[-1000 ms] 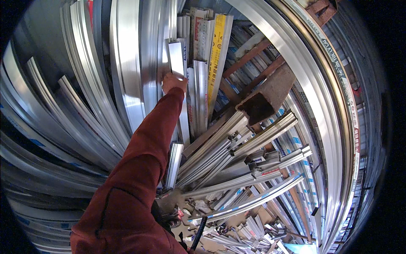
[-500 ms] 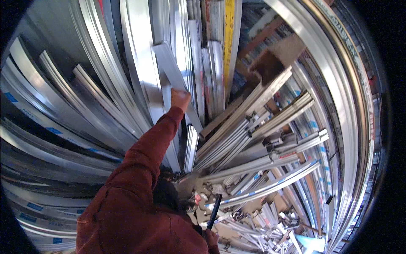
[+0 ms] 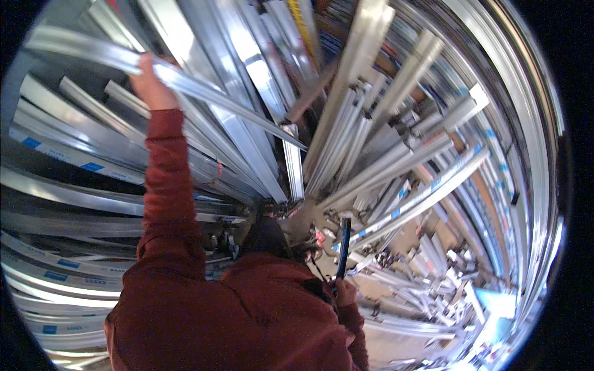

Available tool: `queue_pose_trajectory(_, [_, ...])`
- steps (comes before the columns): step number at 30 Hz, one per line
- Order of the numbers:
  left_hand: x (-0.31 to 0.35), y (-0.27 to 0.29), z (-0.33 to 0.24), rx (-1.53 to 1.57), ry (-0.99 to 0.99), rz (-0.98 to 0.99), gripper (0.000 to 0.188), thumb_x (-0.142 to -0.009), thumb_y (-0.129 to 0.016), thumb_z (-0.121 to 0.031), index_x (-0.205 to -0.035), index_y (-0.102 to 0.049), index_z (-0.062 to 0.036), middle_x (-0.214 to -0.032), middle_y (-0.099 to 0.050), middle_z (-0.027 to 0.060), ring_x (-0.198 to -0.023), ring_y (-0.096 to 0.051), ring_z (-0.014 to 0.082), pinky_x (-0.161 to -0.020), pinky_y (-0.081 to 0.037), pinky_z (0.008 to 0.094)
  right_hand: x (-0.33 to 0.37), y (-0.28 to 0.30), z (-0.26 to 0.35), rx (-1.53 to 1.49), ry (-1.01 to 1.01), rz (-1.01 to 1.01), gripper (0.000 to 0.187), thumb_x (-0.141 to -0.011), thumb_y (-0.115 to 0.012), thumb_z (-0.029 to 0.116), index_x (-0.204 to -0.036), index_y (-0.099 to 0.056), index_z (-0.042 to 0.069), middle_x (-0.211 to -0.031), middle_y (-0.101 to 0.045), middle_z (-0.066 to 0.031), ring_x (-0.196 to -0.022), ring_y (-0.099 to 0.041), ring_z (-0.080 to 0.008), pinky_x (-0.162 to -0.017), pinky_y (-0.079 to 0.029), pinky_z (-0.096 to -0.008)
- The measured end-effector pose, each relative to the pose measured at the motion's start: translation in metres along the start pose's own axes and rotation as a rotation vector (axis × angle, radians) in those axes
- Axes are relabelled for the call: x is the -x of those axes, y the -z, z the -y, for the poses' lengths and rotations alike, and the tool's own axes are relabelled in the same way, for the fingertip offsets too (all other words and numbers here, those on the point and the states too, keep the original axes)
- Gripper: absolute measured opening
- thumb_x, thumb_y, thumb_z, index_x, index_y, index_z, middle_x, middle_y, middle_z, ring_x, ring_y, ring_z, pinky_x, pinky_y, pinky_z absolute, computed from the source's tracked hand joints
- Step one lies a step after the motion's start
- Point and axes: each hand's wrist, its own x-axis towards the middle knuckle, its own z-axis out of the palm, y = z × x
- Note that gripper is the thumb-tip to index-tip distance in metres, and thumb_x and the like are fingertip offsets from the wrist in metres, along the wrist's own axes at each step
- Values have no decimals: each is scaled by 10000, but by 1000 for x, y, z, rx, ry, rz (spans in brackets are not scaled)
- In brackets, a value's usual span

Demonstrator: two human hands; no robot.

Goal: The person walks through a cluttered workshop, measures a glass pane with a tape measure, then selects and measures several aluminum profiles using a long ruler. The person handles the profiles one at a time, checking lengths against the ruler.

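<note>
Among stacked aluminium profiles (image 3: 371, 154), left hand (image 3: 151, 83) gripping strip (image 3: 216, 99)

The person is wearing a dark red, rust-toned long-sleeved top of soft cloth, creasing at the elbow and bunching across the shoulders. Its cuffs are ending at the wrists, leaving the left hand (image 3: 150, 83) and the right hand (image 3: 346, 292) bare, with no gloves showing.
</note>
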Motion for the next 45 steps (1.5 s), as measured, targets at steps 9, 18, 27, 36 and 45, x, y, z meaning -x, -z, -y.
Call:
queue_pose_trajectory(9, [87, -36, -137, 230, 93, 566, 501, -820, -575, -509, -1012, -508, -51, -839, -521, 89, -739, -496, 220, -666, -421, 342, 63, 80, -10, -88, 88, -128, 378, -894, -542, 337, -779, -677, 3, -674, -632, -55, -583, -573, -127, -560, -464, -268])
queue_pose_trajectory(18, [335, -149, -58, 154, 418, 687, 544, -786, -640, -503, -1056, -497, -53, -795, -542, 66, -687, -560, 176, -599, -513, 324, 119, 168, -102, -572, 157, -365, 354, -876, -612, 351, -817, -632, 2, -659, -605, -58, -552, -573, -127, -505, -468, -253])
queue_pose_trajectory(27, [523, -212, 81, -156, 467, 701, 418, -726, -779, -256, -937, -500, -28, -812, -609, 79, -687, -594, 171, -666, -478, 294, 160, 191, -165, -707, 116, -441, 297, -915, -543, 264, -841, -616, -13, -679, -609, -70, -563, -577, -133, -521, -476, -257])
queue_pose_trajectory(36, [610, -255, 172, -406, 397, 653, 552, -684, -790, -174, -1069, -474, 65, -998, -606, 162, -883, -605, 245, -794, -499, 350, 162, 188, -157, -689, 45, -472, 344, -936, -505, 316, -844, -605, 0, -679, -606, -62, -564, -585, -137, -513, -478, -253])
queue_pose_trajectory(45, [634, -290, 219, -520, 443, 649, 660, -666, -806, -210, -1097, -431, 121, -1064, -581, 220, -955, -594, 289, -829, -493, 379, 131, 182, -97, -705, -22, -585, 316, -916, -538, 289, -843, -620, -7, -653, -593, -52, -530, -546, -126, -493, -447, -262])
